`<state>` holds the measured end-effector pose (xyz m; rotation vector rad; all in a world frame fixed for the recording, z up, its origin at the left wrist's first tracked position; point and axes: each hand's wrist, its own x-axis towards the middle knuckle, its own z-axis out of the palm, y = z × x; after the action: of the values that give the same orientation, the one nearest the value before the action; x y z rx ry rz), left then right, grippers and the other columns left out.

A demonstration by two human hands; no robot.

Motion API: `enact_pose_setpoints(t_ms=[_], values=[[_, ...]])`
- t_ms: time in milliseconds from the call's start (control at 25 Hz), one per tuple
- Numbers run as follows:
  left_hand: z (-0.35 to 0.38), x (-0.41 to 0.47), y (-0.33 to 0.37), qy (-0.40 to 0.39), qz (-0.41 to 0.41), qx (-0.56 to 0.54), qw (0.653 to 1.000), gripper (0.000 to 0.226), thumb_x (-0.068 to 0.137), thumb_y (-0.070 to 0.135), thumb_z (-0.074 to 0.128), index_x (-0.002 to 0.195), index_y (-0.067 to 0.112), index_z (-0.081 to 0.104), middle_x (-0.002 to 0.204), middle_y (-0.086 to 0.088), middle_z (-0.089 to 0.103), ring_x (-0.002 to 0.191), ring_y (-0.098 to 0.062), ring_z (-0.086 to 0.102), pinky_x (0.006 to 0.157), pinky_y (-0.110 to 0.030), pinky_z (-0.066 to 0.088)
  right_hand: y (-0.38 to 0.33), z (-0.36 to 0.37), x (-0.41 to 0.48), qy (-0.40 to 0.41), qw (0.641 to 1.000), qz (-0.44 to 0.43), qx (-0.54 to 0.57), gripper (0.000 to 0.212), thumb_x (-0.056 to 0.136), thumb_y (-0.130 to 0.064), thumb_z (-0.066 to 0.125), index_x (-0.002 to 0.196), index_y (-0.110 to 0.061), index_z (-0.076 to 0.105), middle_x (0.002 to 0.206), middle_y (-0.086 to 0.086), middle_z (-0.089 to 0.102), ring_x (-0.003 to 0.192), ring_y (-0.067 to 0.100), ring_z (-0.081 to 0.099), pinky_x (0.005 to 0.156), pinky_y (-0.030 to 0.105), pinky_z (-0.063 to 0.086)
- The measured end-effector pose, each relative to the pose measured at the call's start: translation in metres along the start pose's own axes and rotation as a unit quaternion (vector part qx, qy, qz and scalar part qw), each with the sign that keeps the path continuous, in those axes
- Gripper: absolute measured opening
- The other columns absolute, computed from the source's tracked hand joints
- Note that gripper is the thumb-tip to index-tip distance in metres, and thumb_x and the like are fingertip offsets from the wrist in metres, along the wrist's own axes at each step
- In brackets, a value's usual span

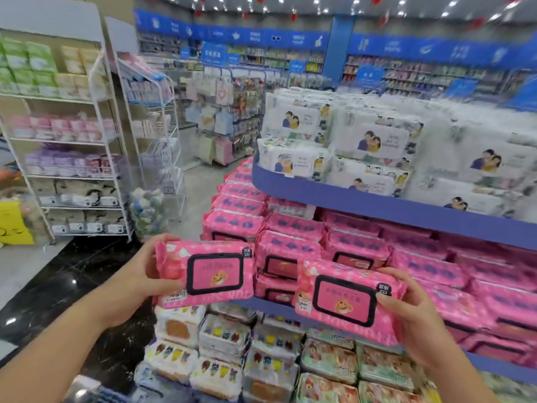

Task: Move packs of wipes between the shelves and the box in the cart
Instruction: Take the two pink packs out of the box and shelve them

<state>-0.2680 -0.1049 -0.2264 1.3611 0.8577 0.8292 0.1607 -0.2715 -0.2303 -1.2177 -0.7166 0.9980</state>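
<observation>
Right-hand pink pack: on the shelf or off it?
Off. The right hand grips the pink pack by its right end, holding it in front of the blue shelf edge and the shelved pink stacks.

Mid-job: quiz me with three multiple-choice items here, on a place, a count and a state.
1. The white packs lie on: A) the top shelf B) the middle shelf C) the floor.
2. The left hand and right hand together hold: A) one pink pack B) two C) three.
3. The right hand: A) hangs open B) grips a pack C) presses the shelf.
Key: 1 A, highest tier in view; 2 B, left pink pack and right pink pack, one per hand; 3 B, thumb and fingers clamp its end.
</observation>
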Motion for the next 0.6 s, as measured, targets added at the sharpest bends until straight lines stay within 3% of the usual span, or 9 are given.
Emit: enact_pose_setpoints(t_ms=[80, 200, 280, 360, 440, 520, 560, 600], values=[[0.006, 0.029, -0.008, -0.027, -0.022, 0.018, 0.999, 0.104, 0.036, 0.016, 0.103, 0.128, 0.030, 0.056, 0.114, -0.012, 0.074, 0.101, -0.026, 0.073, 0.077, -0.032, 0.061, -0.005, -0.028, 0.014, 0.021, 0.999, -0.005, -0.030, 0.049, 0.067, 0.008, 0.067, 0.110, -0.015, 0.066, 0.107, 0.020, 0.075, 0.087, 0.041, 0.075, 0.059, 0.041, 0.063], [0.009, 0.064, -0.021, -0.033, -0.053, 0.019, 0.998, 0.089, 0.055, -0.008, 0.085, 0.128, 0.032, 0.054, 0.119, -0.016, 0.071, 0.100, -0.027, 0.073, 0.080, -0.038, 0.059, -0.005, -0.052, 0.035, 0.038, 0.996, -0.020, -0.083, 0.047, 0.064, 0.005, 0.073, 0.102, -0.024, 0.070, 0.106, 0.019, 0.074, 0.087, 0.039, 0.076, 0.061, 0.040, 0.063], [0.002, 0.084, -0.029, -0.042, -0.062, 0.008, 0.997, 0.091, 0.049, -0.011, 0.082, 0.124, 0.033, 0.057, 0.115, -0.014, 0.072, 0.098, -0.029, 0.072, 0.078, -0.040, 0.058, -0.001, -0.054, 0.049, 0.042, 0.993, -0.021, -0.108, 0.047, 0.060, -0.006, 0.083, 0.100, -0.027, 0.071, 0.102, 0.014, 0.076, 0.089, 0.041, 0.075, 0.065, 0.044, 0.063], [-0.005, 0.101, -0.037, -0.057, -0.055, -0.011, 0.997, 0.090, 0.040, -0.010, 0.083, 0.116, 0.032, 0.061, 0.108, -0.012, 0.073, 0.095, -0.032, 0.071, 0.073, -0.042, 0.057, 0.005, -0.052, 0.059, 0.025, 0.993, -0.013, -0.118, 0.068, 0.043, -0.029, 0.101, 0.103, -0.029, 0.070, 0.098, 0.010, 0.077, 0.088, 0.042, 0.074, 0.070, 0.047, 0.058], [-0.013, 0.111, -0.048, -0.062, -0.048, -0.037, 0.996, 0.087, 0.036, -0.012, 0.081, 0.110, 0.031, 0.063, 0.105, -0.011, 0.074, 0.092, -0.033, 0.073, 0.068, -0.041, 0.059, 0.016, -0.048, 0.066, 0.019, 0.994, -0.004, -0.105, 0.086, 0.029, -0.040, 0.104, 0.106, -0.027, 0.068, 0.090, 0.012, 0.076, 0.076, 0.039, 0.074, 0.061, 0.043, 0.059], [-0.017, 0.120, -0.058, -0.065, -0.050, -0.072, 0.994, 0.088, 0.034, -0.016, 0.078, 0.109, 0.028, 0.062, 0.104, -0.012, 0.074, 0.088, -0.031, 0.074, 0.063, -0.037, 0.062, 0.024, -0.043, 0.069, 0.018, 0.990, -0.021, -0.140, 0.070, 0.050, -0.029, 0.100, 0.111, -0.024, 0.066, 0.075, 0.013, 0.068, 0.052, 0.023, 0.066, 0.042, 0.029, 0.052], [-0.018, 0.123, -0.065, -0.060, -0.053, -0.088, 0.993, 0.089, 0.034, -0.019, 0.074, 0.109, 0.027, 0.061, 0.103, -0.013, 0.073, 0.084, -0.031, 0.074, 0.060, -0.035, 0.062, 0.027, -0.043, 0.071, 0.029, 0.983, -0.047, -0.173, 0.052, 0.068, -0.014, 0.091, 0.113, -0.022, 0.065, 0.080, 0.011, 0.066, 0.053, 0.017, 0.064, 0.044, 0.025, 0.051], [-0.016, 0.125, -0.068, -0.054, -0.055, -0.092, 0.993, 0.087, 0.037, -0.021, 0.069, 0.109, 0.027, 0.059, 0.101, -0.016, 0.070, 0.077, -0.029, 0.073, 0.055, -0.032, 0.059, 0.029, -0.045, 0.075, 0.058, 0.968, -0.081, -0.231, 0.037, 0.082, -0.001, 0.078, 0.111, -0.020, 0.066, 0.096, 0.008, 0.067, 0.071, 0.011, 0.069, 0.059, 0.026, 0.055]])
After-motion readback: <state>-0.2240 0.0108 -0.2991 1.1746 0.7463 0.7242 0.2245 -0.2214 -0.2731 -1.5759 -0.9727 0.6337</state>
